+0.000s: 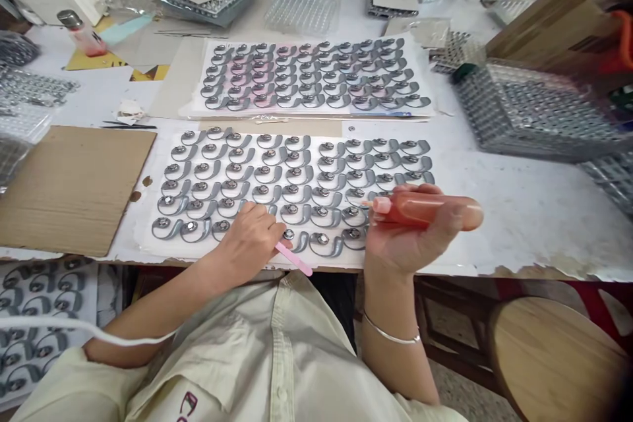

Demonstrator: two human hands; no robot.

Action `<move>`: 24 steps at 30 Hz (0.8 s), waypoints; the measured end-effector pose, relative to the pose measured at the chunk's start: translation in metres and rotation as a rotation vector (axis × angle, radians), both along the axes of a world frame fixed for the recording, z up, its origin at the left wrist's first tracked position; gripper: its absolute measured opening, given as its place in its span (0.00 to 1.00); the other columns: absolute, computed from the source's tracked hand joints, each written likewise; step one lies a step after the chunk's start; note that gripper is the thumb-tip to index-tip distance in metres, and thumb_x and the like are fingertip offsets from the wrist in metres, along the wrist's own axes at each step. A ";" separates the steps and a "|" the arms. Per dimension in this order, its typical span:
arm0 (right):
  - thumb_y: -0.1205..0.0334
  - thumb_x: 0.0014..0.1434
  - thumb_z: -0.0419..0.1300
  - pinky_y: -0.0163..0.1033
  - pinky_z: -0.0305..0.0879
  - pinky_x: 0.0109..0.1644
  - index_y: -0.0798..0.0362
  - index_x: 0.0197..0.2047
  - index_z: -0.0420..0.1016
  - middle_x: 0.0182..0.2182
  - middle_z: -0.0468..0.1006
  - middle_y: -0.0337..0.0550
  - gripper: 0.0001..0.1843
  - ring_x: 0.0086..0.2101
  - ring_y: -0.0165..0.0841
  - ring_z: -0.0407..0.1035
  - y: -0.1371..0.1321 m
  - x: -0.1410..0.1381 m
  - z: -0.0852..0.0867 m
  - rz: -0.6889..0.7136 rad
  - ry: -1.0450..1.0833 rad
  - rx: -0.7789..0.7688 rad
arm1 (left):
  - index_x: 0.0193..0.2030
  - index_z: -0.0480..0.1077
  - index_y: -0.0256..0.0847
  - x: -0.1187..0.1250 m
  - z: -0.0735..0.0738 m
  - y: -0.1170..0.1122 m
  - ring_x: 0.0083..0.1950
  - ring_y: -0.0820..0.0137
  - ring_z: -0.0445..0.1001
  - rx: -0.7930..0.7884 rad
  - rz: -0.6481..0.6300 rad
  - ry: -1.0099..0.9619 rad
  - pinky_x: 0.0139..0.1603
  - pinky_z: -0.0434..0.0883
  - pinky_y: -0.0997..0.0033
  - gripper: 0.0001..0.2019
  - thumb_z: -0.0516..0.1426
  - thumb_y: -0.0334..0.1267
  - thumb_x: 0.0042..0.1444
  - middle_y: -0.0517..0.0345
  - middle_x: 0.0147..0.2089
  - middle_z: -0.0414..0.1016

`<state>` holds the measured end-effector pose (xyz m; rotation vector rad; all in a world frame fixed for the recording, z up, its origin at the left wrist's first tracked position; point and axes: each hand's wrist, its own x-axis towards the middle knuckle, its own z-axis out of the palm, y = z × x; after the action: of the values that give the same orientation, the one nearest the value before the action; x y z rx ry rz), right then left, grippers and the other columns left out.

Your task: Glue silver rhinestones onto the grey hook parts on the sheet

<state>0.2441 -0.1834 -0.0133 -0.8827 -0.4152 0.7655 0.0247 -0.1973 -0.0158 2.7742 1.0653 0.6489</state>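
My left hand (252, 237) is closed around a thin pink stick (295, 258) and rests on the near edge of a white sheet (148, 224) covered with rows of grey curved parts with metal centres (291, 178). My right hand (413, 237) grips an orange squeeze bottle (425, 209) lying sideways, its nozzle pointing left over the sheet's right side. A second sheet of the same grey parts (316, 76) lies farther back on the table.
A cardboard sheet (69, 184) lies at the left. Stacks of clear trays with metal parts (534, 112) stand at the right and back. A small pink-filled bottle (82, 31) stands at the far left. A wooden stool (554, 349) sits below at the right.
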 end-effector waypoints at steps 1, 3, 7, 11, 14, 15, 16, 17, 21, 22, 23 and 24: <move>0.42 0.46 0.65 0.30 0.67 0.20 0.51 0.33 0.73 0.28 0.70 0.36 0.21 0.22 0.24 0.66 0.000 0.000 0.000 -0.002 -0.007 0.005 | 0.37 0.72 0.35 -0.001 0.000 -0.001 0.31 0.66 0.64 -0.001 0.004 -0.074 0.36 0.61 0.64 0.09 0.56 0.38 0.65 0.57 0.26 0.68; 0.42 0.46 0.66 0.30 0.67 0.20 0.51 0.32 0.73 0.27 0.70 0.36 0.21 0.22 0.25 0.66 0.000 0.001 0.000 -0.006 -0.013 0.019 | 0.44 0.70 0.35 -0.004 0.003 -0.004 0.32 0.69 0.65 -0.062 0.045 -0.284 0.37 0.64 0.66 0.08 0.56 0.39 0.65 0.58 0.29 0.69; 0.41 0.44 0.67 0.32 0.67 0.21 0.50 0.32 0.75 0.28 0.71 0.37 0.21 0.22 0.26 0.66 0.002 0.002 0.001 0.036 -0.025 0.042 | 0.52 0.67 0.38 -0.015 0.013 -0.010 0.35 0.71 0.68 -0.316 0.165 -0.681 0.37 0.69 0.70 0.11 0.48 0.38 0.69 0.55 0.37 0.69; 0.41 0.45 0.67 0.31 0.64 0.20 0.49 0.33 0.76 0.29 0.72 0.37 0.20 0.23 0.26 0.66 0.005 -0.003 0.003 0.067 -0.075 0.094 | 0.48 0.71 0.38 -0.025 0.015 -0.015 0.46 0.65 0.70 -0.292 0.147 -0.788 0.43 0.72 0.66 0.16 0.44 0.38 0.70 0.49 0.42 0.70; 0.46 0.45 0.68 0.30 0.62 0.18 0.49 0.35 0.76 0.30 0.72 0.36 0.18 0.23 0.26 0.67 0.006 -0.011 0.005 0.110 -0.085 0.092 | 0.52 0.72 0.38 -0.029 0.012 -0.017 0.47 0.64 0.69 -0.119 0.132 -0.715 0.42 0.73 0.65 0.19 0.44 0.43 0.71 0.47 0.44 0.68; 0.46 0.45 0.68 0.31 0.61 0.18 0.49 0.35 0.75 0.30 0.72 0.36 0.19 0.23 0.26 0.68 0.006 -0.014 0.006 0.129 -0.091 0.079 | 0.54 0.72 0.38 -0.031 0.011 -0.018 0.45 0.65 0.70 -0.071 0.135 -0.705 0.40 0.72 0.65 0.20 0.44 0.45 0.71 0.48 0.43 0.68; 0.46 0.45 0.68 0.31 0.60 0.17 0.49 0.36 0.75 0.30 0.71 0.36 0.19 0.23 0.27 0.68 0.006 -0.017 0.006 0.142 -0.101 0.069 | 0.55 0.71 0.39 -0.032 0.010 -0.018 0.43 0.66 0.70 -0.039 0.140 -0.714 0.38 0.72 0.66 0.21 0.43 0.46 0.71 0.49 0.42 0.69; 0.46 0.44 0.69 0.31 0.60 0.17 0.49 0.36 0.75 0.30 0.71 0.37 0.20 0.22 0.27 0.68 0.006 -0.020 0.006 0.152 -0.111 0.061 | 0.57 0.71 0.39 -0.033 0.010 -0.019 0.40 0.67 0.70 -0.026 0.146 -0.744 0.36 0.72 0.68 0.21 0.43 0.46 0.71 0.50 0.39 0.70; 0.47 0.44 0.69 0.30 0.66 0.20 0.49 0.38 0.74 0.30 0.71 0.36 0.20 0.24 0.26 0.67 0.009 -0.027 0.006 0.171 -0.090 0.053 | 0.58 0.69 0.40 -0.037 0.012 -0.021 0.29 0.73 0.68 -0.141 0.157 -0.924 0.27 0.70 0.73 0.20 0.44 0.46 0.71 0.54 0.34 0.72; 0.48 0.45 0.69 0.30 0.67 0.22 0.49 0.39 0.74 0.30 0.70 0.36 0.20 0.24 0.26 0.67 0.009 -0.029 0.006 0.172 -0.082 0.052 | 0.57 0.69 0.40 -0.037 0.013 -0.022 0.29 0.74 0.69 -0.178 0.127 -0.926 0.28 0.71 0.74 0.19 0.44 0.45 0.71 0.54 0.34 0.72; 0.48 0.46 0.69 0.30 0.68 0.22 0.49 0.39 0.75 0.29 0.70 0.35 0.20 0.24 0.26 0.66 0.010 -0.030 0.006 0.170 -0.079 0.053 | 0.57 0.69 0.39 -0.037 0.014 -0.023 0.29 0.73 0.71 -0.209 0.084 -0.899 0.29 0.72 0.74 0.19 0.44 0.44 0.71 0.53 0.35 0.73; 0.48 0.46 0.68 0.30 0.67 0.21 0.49 0.40 0.75 0.28 0.70 0.35 0.20 0.24 0.25 0.65 0.011 -0.031 0.006 0.163 -0.083 0.059 | 0.56 0.69 0.39 -0.037 0.014 -0.025 0.30 0.73 0.72 -0.227 0.031 -0.850 0.31 0.73 0.73 0.18 0.45 0.43 0.71 0.53 0.35 0.74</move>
<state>0.2135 -0.1725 -0.0072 -0.8337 -0.5858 0.8637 -0.0127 -0.2223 -0.0018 1.9400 0.8905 1.4161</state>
